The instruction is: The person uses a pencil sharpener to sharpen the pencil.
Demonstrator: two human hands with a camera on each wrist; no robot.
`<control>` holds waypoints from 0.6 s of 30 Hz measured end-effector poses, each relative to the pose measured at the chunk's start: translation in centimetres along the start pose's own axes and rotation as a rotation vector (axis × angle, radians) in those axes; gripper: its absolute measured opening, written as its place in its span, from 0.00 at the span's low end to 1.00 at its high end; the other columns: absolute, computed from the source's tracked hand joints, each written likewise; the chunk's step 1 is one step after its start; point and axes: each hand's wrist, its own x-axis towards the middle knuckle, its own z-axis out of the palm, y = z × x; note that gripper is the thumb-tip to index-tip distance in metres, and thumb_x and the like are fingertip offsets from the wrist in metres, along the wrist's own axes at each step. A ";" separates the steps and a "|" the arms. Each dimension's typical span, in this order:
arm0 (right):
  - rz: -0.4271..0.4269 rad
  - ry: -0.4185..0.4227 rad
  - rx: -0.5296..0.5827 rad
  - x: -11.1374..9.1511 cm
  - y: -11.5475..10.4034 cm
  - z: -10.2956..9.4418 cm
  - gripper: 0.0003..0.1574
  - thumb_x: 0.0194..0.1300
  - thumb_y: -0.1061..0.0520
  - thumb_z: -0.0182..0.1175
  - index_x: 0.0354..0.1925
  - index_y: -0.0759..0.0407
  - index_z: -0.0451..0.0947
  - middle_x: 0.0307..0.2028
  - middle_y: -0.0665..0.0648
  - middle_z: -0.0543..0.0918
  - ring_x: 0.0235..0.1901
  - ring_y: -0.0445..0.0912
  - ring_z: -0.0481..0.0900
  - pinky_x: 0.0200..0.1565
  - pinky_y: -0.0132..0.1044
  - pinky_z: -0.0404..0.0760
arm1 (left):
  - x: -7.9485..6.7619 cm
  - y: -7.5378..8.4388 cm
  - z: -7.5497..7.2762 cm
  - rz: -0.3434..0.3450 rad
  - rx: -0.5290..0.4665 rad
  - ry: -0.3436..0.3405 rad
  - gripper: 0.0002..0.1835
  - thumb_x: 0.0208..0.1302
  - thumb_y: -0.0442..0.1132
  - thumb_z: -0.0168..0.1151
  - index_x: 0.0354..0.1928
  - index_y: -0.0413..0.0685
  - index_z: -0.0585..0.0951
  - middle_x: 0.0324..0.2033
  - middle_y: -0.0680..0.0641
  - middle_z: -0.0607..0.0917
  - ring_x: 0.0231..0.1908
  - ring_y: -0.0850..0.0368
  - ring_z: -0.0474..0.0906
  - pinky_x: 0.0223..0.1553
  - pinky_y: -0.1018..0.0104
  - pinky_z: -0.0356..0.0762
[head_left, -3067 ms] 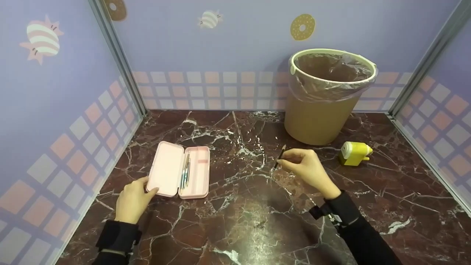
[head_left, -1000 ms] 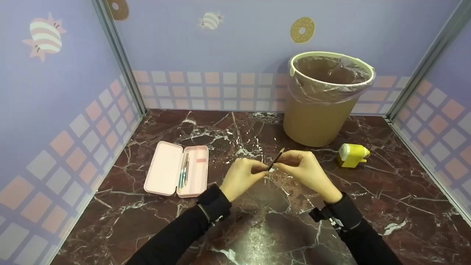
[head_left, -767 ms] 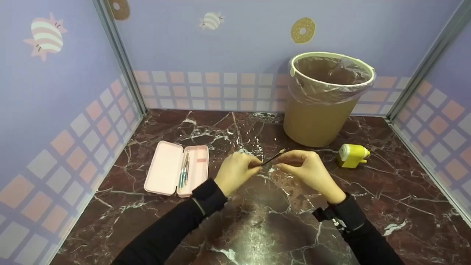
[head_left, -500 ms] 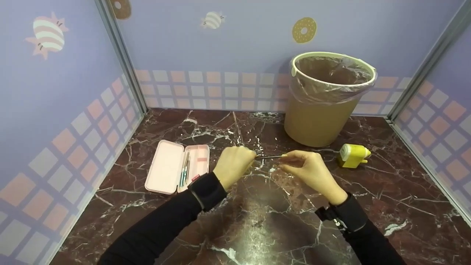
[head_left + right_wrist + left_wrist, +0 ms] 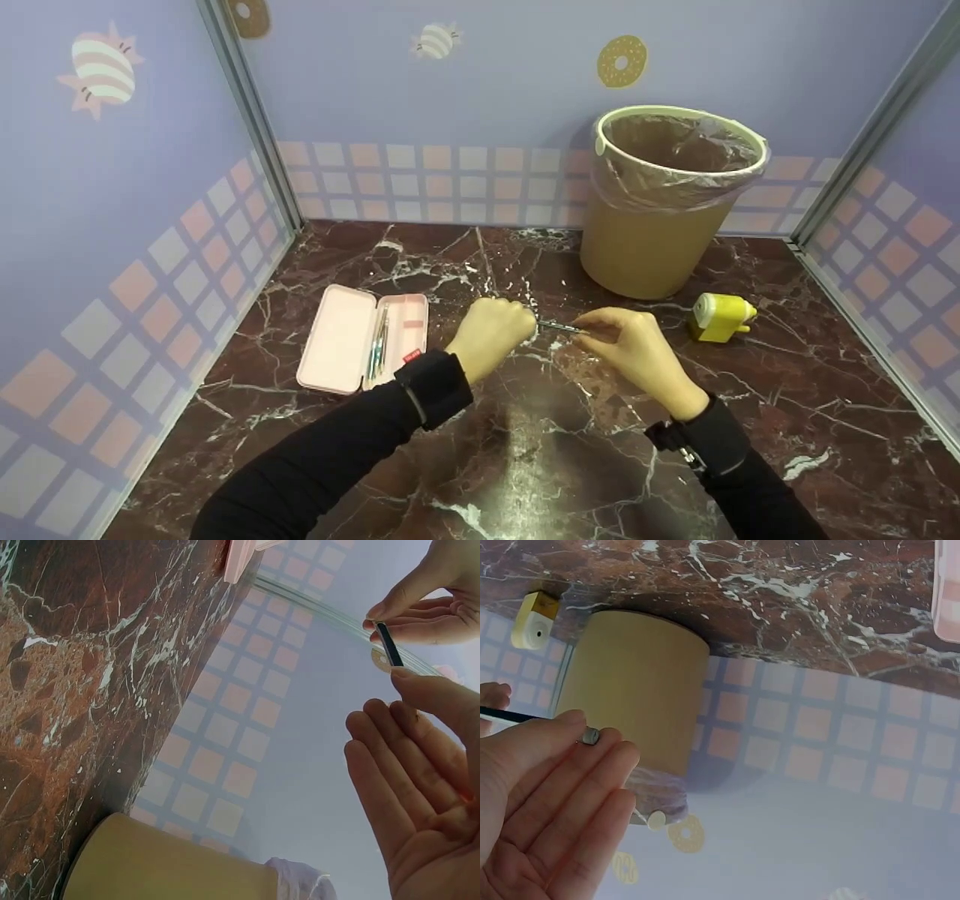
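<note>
Both hands pinch one dark pencil (image 5: 561, 327), which lies almost level between them above the tabletop. My left hand (image 5: 496, 328) has the blunt end between thumb and fingers; the grey end cap (image 5: 590, 736) peeks out past its thumb in the left wrist view. My right hand (image 5: 628, 346) pinches the other end, and its fingers cover the tip. In the right wrist view the pencil (image 5: 388, 643) spans the two thumbs. Left of the hands an opened pink pencil case (image 5: 337, 339) holds several slim pencils (image 5: 377, 346).
A tan waste bin (image 5: 652, 240) with a clear liner stands at the back right. The yellow pencil sharpener (image 5: 720, 316) sits right of my right hand. Small white flecks dot the dark marble tabletop (image 5: 525, 450). Patterned walls close off the back and sides.
My left hand has left the pencil case lid, moved right and taken the pencil's lower end. The pencil has swung from steeply tilted to nearly level. My right hand has barely moved.
</note>
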 end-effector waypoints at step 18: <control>0.045 0.030 0.041 -0.3 0.5 0.0 0.08 0.60 0.64 0.72 0.40 0.58 0.90 0.39 0.55 0.93 0.34 0.43 0.90 0.39 0.26 0.86 | -1.0 -1.1 1.1 -0.072 -0.382 0.006 0.01 0.62 0.37 0.70 0.34 0.49 0.87 0.30 0.50 0.91 0.28 0.55 0.87 0.29 0.62 0.85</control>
